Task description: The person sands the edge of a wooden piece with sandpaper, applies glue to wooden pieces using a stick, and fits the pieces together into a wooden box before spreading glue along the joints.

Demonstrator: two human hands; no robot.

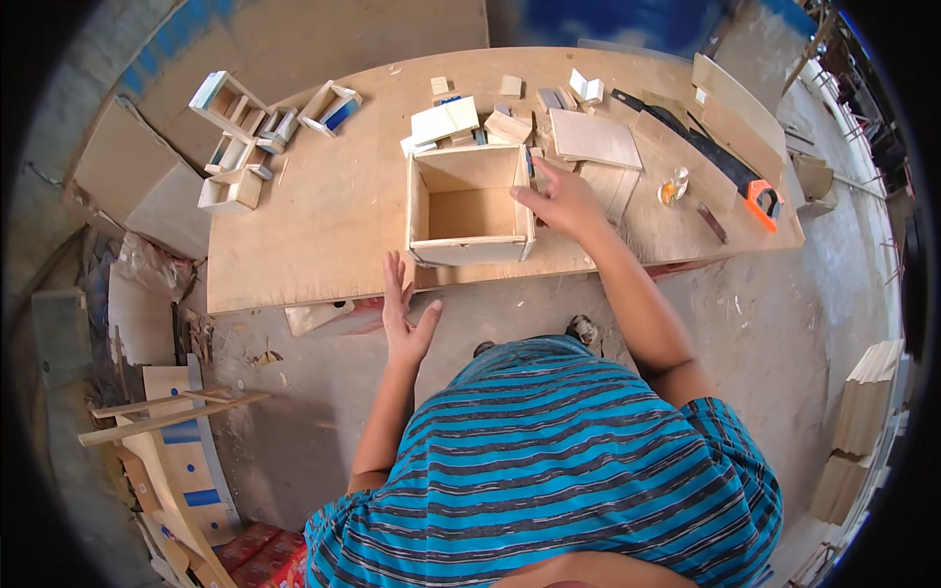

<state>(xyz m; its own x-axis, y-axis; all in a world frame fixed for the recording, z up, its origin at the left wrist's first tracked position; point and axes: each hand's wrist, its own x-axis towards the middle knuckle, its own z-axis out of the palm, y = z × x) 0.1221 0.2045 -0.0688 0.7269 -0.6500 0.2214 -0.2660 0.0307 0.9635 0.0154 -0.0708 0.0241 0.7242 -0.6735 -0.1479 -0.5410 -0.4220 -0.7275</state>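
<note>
On the workshop tabletop (323,225), a wooden box (466,254) is seen walled but open-topped, with loose panels (595,135) left unattached beside it, fingers spread apart on the left hand (408,328), and any clamping by the right hand (569,203) at the box's right rim impossible to tell.

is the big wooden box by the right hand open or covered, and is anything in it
Open, and apparently empty: no lid covers the wooden box, and its bare inside walls and floor show.

We see a handsaw (723,162) with an orange handle on the table (343,216)'s right, small wooden boxes (278,127) toward its left end.
</note>
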